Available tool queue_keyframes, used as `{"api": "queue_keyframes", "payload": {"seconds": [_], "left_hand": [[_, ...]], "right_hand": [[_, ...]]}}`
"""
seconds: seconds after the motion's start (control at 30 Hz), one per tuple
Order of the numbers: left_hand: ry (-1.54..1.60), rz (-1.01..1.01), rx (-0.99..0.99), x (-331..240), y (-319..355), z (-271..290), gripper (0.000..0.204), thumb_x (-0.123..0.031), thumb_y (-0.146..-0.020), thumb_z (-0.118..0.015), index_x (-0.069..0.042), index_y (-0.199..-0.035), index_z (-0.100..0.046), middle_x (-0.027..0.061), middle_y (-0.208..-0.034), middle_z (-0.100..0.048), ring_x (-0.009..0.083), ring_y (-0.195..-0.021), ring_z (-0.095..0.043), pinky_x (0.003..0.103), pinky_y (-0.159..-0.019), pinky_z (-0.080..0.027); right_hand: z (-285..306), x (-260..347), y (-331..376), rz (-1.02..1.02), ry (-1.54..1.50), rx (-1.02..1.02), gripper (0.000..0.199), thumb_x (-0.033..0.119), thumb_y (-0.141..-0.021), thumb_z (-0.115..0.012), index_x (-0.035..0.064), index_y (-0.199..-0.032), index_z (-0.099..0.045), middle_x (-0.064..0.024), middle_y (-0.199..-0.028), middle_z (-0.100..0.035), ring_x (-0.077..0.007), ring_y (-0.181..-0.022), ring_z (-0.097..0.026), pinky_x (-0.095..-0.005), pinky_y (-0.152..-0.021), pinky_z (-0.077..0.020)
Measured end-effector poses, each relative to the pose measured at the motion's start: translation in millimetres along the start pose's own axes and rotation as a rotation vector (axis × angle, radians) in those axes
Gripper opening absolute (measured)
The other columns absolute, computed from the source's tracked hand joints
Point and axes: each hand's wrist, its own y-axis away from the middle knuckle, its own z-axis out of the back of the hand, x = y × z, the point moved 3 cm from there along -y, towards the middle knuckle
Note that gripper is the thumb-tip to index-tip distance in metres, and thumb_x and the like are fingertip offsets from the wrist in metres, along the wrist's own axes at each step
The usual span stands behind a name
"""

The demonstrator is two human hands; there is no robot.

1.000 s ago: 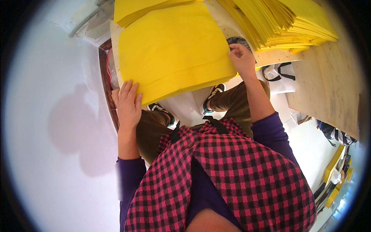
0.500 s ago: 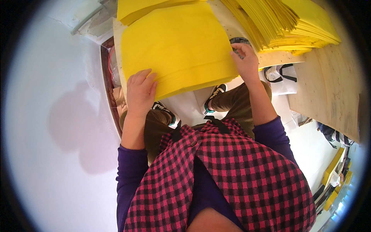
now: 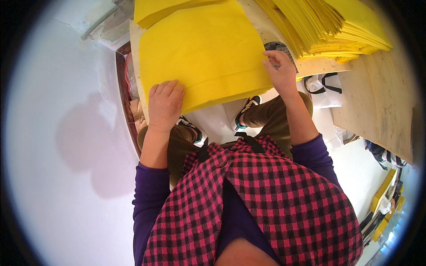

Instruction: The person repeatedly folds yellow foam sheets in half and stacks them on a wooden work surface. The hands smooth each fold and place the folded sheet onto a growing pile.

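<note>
A stack of yellow felt-like sheets (image 3: 204, 48) lies in front of me, its layered near edge reaching past the table over my feet. My left hand (image 3: 166, 103) rests at the near left corner, palm down. Its fingers are slightly bent and lie on the top sheet; the thumb is hardly visible. At the right edge of the stack, my right hand (image 3: 281, 74) has its thumb and fingers apart, the fingertips beside or touching the sheet edge. Nothing shows between them.
Another yellow stack (image 3: 177, 11) sits behind. To the right, a large pile of folded yellow pieces (image 3: 328, 31) covers part of the wooden table (image 3: 319, 67). A dark round object (image 3: 280, 48) shows beside my right hand. A white bag with black handles (image 3: 326, 91) stands below; a white wall (image 3: 53, 133) borders the left.
My left hand has shifted slightly right and its fingers are closer together on the top sheet. The right hand has moved down and left a little. The stack is almost unmoved.
</note>
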Motion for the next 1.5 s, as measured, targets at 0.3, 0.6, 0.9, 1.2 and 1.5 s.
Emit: {"api": "queue_keyframes", "payload": {"seconds": [0.3, 0.6, 0.9, 1.2, 1.5], "left_hand": [[-0.01, -0.009, -0.007, 1.9, 1.1, -7.5, 0.021, -0.012, -0.077, -0.067, -0.009, -0.097, -0.064, 0.0065, -0.104, -0.066, 0.0237, -0.097, -0.061, 0.039, -0.087, -0.044], [0.013, 0.003, -0.019, 1.9, 1.6, -8.0, 0.02, -0.01, -0.078, -0.066, -0.008, -0.098, -0.064, 0.0076, -0.104, -0.066, 0.0249, -0.098, -0.061, 0.04, -0.085, -0.046], [0.229, 0.044, -0.028, -9.3, -12.0, -4.5, 0.035, -0.005, -0.079, -0.065, -0.007, -0.113, -0.062, 0.0119, -0.123, -0.061, 0.0304, -0.116, -0.056, 0.043, -0.099, -0.042], [0.294, 0.039, 0.038, -13.3, -16.2, -21.2, 0.035, -0.005, -0.083, -0.061, -0.007, -0.118, -0.061, 0.0131, -0.127, -0.058, 0.0328, -0.119, -0.054, 0.044, -0.1, -0.043], [0.311, 0.039, 0.024, -12.1, -16.8, -22.0, 0.035, -0.004, -0.083, -0.061, -0.007, -0.118, -0.061, 0.0135, -0.126, -0.059, 0.0336, -0.118, -0.054, 0.043, -0.098, -0.044]], "right_hand": [[0.1, 1.7, 1.3, -0.012, -0.002, 0.002, 0.022, 0.003, -0.078, -0.07, 0.0038, -0.1, -0.067, -0.0072, -0.089, -0.06, -0.0171, -0.077, -0.054, -0.0276, -0.073, -0.047], [1.7, 4.8, 2.4, -0.015, 0.003, 0.006, 0.022, 0.005, -0.078, -0.07, 0.0044, -0.1, -0.067, -0.0093, -0.098, -0.063, -0.0221, -0.086, -0.059, -0.0308, -0.08, -0.0486], [-8.1, 31.1, 4.9, 0.361, 0.2, 0.12, 0.025, 0.008, -0.072, -0.072, 0.0082, -0.097, -0.066, -0.0103, -0.107, -0.063, -0.0322, -0.104, -0.055, -0.0407, -0.092, -0.0444], [-45.7, 52.6, 11.2, 0.485, 0.224, 0.287, 0.026, 0.01, -0.072, -0.072, 0.0083, -0.098, -0.066, -0.0087, -0.109, -0.061, -0.0302, -0.105, -0.055, -0.0406, -0.092, -0.0447], [-60.4, 65.2, 7.6, 0.592, 0.265, 0.345, 0.025, 0.012, -0.07, -0.071, 0.0072, -0.094, -0.064, -0.0068, -0.103, -0.061, -0.0276, -0.102, -0.056, -0.0397, -0.09, -0.0458]]}}
